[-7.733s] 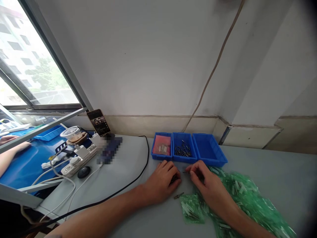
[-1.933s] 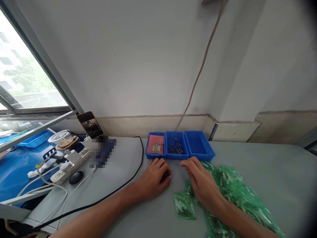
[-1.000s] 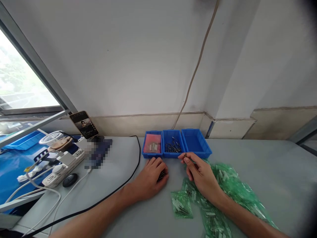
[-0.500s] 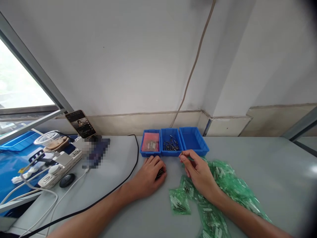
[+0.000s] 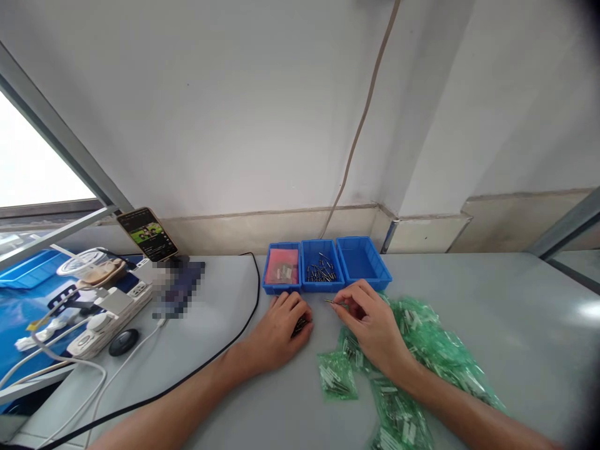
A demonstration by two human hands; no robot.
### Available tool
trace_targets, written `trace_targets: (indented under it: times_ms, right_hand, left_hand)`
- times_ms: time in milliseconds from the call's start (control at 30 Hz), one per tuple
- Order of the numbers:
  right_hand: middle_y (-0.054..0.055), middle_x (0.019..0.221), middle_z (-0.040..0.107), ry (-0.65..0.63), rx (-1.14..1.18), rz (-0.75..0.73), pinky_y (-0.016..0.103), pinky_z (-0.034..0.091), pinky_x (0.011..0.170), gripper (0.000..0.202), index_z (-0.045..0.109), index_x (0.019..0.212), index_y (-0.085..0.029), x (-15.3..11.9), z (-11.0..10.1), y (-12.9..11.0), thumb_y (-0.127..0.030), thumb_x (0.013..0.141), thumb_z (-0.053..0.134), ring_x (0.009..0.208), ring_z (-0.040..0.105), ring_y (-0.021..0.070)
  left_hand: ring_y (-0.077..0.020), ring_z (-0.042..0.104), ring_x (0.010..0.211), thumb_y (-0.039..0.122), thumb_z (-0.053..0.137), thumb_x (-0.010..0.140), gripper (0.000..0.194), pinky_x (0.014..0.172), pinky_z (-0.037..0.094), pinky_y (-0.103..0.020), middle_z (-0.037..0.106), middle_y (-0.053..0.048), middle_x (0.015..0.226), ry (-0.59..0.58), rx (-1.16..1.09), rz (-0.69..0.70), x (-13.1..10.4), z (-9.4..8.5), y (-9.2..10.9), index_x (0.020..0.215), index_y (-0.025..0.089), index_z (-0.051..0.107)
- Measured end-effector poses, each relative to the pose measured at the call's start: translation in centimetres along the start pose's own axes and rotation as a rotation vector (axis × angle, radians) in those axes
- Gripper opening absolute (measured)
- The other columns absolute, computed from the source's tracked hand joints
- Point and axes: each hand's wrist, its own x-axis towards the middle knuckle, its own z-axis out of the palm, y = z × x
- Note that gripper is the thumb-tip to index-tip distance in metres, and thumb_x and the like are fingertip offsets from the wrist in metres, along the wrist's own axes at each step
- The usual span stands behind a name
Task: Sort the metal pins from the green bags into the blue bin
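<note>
My left hand rests on the table, its fingers curled around a bundle of dark metal pins that is mostly hidden. Pinched between the thumb and fingertips of my right hand is one thin metal pin, its tip pointing left. Just behind the hands, the middle blue bin holds loose dark metal pins. The left blue bin contains a pink bag with small light pieces inside. Nothing shows in the right blue bin.
Green plastic packets with metal parts lie around my right forearm, and one small packet lies between my arms. A black cable crosses left. A propped phone, black mouse and power strip stand farther left.
My right hand has turned slightly, and the pin in its fingertips now sticks out to the left, away from the bins. My left hand stays curled in place. The view has shifted a little.
</note>
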Motion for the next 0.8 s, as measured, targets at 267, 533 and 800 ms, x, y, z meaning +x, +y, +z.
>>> trace_targets:
  times_ms: [267,533,800]
  right_hand:
    - [-0.002,0.073,0.059,-0.09,0.399,0.27,0.027,0.038,0.046,0.033,0.072,0.102,-0.024,0.5,0.2,0.7,-0.056,0.101,0.063,0.051,0.047,0.0126]
    - [-0.007,0.065,0.048,-0.102,0.673,0.432,0.02,0.033,0.04,0.044,0.066,0.092,-0.021,1.2,-0.1,-0.3,-0.065,0.095,0.068,0.048,0.04,0.0091]
    - [-0.003,0.069,0.06,-0.057,0.38,0.279,0.028,0.047,0.051,0.033,0.069,0.097,-0.024,0.2,0.4,0.4,-0.057,0.096,0.07,0.055,0.054,0.0155]
  left_hand:
    - [-0.023,0.05,0.1,0.018,0.056,0.106,0.004,0.089,0.043,-0.038,0.058,-0.004,0.107,-0.019,0.008,-0.002,0.1,-0.1,0.1,0.103,0.022,0.057]
    - [-0.0239,0.05,0.101,0.02,0.056,0.106,0.004,0.09,0.044,-0.038,0.059,-0.005,0.108,-0.02,0.008,-0.003,0.1,-0.1,0.2,0.104,0.022,0.058]
    - [-0.0235,0.05,0.099,0.02,0.056,0.106,0.004,0.089,0.044,-0.038,0.059,-0.005,0.107,-0.011,0.002,0.002,0.0,-0.2,0.2,0.103,0.022,0.058]
